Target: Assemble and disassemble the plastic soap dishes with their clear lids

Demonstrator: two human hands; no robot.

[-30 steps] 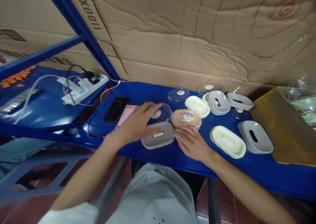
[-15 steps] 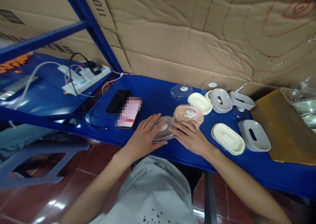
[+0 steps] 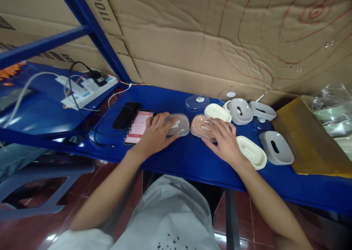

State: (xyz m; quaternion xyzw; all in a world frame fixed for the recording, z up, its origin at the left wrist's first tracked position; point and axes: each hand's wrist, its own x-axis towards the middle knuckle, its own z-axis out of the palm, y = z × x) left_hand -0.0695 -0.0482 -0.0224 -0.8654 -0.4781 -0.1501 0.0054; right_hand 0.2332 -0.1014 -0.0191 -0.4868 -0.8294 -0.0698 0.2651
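Observation:
My left hand is closed round the left side of a grey oval soap dish with a clear lid and a white round sticker. Its thumb lies along the near edge. To the right, almost touching, stands a peach soap dish, also under a clear lid. My right hand grips that one from the right, fingers over the lid and thumb at the near side. Beside my right wrist lies a cream inner tray. A grey soap dish base with a slot is just past it.
Behind are a clear lid, another cream tray and more grey bases. A cardboard box with plastic-wrapped items stands right. Two phones lie left, near cables and a power strip. Cardboard walls the back.
The lidded grey dish has moved back and now sits level beside the peach one. My right hand has shifted from between them onto the peach dish. The view has turned slightly.

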